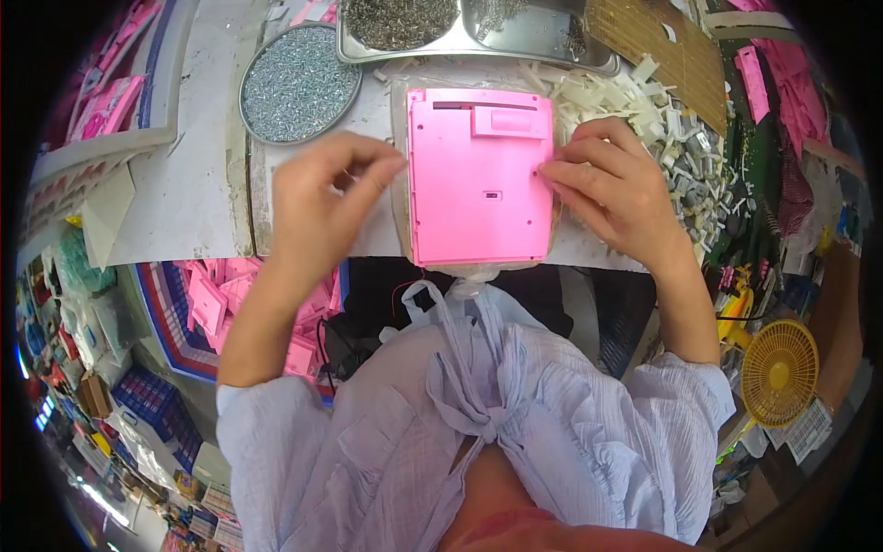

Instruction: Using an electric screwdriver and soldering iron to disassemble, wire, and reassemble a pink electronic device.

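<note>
A pink rectangular plastic casing (469, 221) lies flat in front of me on a padded, plastic-covered rest. It has small holes near its edges, a slot at the top and a raised block at the upper right. My left hand (336, 189) is just off the casing's left edge, thumb and forefinger pinched; anything between them is too small to make out. At the right edge, my right hand (612, 184) touches the casing with its fingertips drawn together beside a small hole. Whether they hold something is hidden.
A round tray of small silvery screws (302, 83) stands at the upper left. Behind the casing is a metal tray (478, 51) with darker small parts. White and grey plastic pieces (662, 124) are heaped at right. A crate (175, 345) of pink parts sits below the table at left.
</note>
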The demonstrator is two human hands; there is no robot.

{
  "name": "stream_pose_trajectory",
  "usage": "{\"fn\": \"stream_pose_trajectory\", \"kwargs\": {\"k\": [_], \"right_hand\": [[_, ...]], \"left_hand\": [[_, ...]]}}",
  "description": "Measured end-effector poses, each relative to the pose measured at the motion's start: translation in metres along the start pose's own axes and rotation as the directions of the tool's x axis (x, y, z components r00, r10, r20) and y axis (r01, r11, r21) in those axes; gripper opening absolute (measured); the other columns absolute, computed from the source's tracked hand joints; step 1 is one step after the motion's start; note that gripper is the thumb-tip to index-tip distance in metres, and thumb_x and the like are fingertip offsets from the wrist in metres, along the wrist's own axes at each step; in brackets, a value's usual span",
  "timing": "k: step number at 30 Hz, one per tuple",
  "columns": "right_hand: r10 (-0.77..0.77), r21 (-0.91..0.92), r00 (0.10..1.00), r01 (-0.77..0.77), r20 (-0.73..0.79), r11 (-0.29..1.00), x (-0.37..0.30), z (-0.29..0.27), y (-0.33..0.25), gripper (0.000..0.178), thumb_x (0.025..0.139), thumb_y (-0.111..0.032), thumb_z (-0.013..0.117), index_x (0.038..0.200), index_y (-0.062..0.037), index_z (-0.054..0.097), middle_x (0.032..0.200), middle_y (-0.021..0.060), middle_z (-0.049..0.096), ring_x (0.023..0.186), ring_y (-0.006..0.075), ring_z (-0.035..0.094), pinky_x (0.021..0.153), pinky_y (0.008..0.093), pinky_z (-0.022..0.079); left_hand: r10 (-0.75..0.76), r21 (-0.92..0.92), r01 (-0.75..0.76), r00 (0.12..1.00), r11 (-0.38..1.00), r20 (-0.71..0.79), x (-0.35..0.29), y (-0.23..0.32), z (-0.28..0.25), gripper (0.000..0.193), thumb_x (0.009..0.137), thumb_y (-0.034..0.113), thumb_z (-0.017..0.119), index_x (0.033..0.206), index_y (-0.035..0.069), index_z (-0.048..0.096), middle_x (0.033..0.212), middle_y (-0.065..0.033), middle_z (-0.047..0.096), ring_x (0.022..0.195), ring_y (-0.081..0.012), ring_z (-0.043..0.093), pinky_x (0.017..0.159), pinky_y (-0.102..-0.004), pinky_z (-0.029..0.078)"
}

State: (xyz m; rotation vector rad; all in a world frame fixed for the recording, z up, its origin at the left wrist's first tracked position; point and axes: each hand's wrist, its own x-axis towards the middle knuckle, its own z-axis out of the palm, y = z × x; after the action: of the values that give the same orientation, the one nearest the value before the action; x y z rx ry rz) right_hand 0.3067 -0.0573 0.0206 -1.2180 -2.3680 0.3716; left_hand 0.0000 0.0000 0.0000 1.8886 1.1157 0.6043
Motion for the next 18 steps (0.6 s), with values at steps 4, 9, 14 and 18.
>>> {"fn": "stream_pose_trajectory", "kwargs": {"k": [4,9,14,18], "right_hand": [[0.006,0.026,0.994,-0.003,-0.112,1.0,-0.01,-0.007,-0.003,0.026,0.072,-0.005,0.078,0.097,-0.0048,0.072,0.092,0.0084,0.067,0.089,0.0303,0.061,0.076,0.0383,0.053],[0.051,0.026,0.984,-0.047,-0.173,0.999,-0.036,-0.015,-0.006,0.027,0.071,-0.002,0.078,0.098,-0.0038,0.072,0.088,0.0089,0.066,0.085,0.0297,0.061,0.073,0.0367,0.053],[0.108,0.022,0.977,-0.106,-0.183,0.994,-0.06,-0.022,-0.011,0.027,0.071,0.0,0.078,0.098,-0.0034,0.073,0.087,0.0092,0.066,0.082,0.0289,0.062,0.069,0.0364,0.052],[0.139,0.03,0.971,-0.136,-0.196,0.99,-0.072,-0.021,-0.009,0.027,0.071,0.0,0.078,0.097,-0.003,0.073,0.084,0.0093,0.066,0.08,0.0284,0.062,0.069,0.0362,0.052]], "left_hand": [[0.408,0.174,-0.401,0.913,0.9,-0.005,-0.003,0.017,0.034,0.014,0.084,0.008,0.076,0.095,0.004,0.068,0.079,-0.0057,0.069,0.065,-0.0214,0.065,0.058,-0.0299,0.051],[0.662,0.324,-0.715,0.697,0.619,0.274,0.01,0.026,0.062,0.02,0.079,0.015,0.075,0.096,0.006,0.068,0.092,-0.0041,0.067,0.075,-0.0208,0.064,0.061,-0.032,0.047],[0.773,0.275,-0.839,0.541,0.469,0.331,0.022,0.029,0.074,0.038,0.071,0.018,0.066,0.106,0.004,0.07,0.101,-0.0037,0.063,0.08,-0.0193,0.057,0.068,-0.0342,0.045],[0.763,0.295,-0.841,0.537,0.453,0.359,0.021,0.027,0.078,0.047,0.066,0.019,0.064,0.11,0.003,0.071,0.104,-0.0029,0.062,0.083,-0.0198,0.055,0.07,-0.0348,0.042]]}}
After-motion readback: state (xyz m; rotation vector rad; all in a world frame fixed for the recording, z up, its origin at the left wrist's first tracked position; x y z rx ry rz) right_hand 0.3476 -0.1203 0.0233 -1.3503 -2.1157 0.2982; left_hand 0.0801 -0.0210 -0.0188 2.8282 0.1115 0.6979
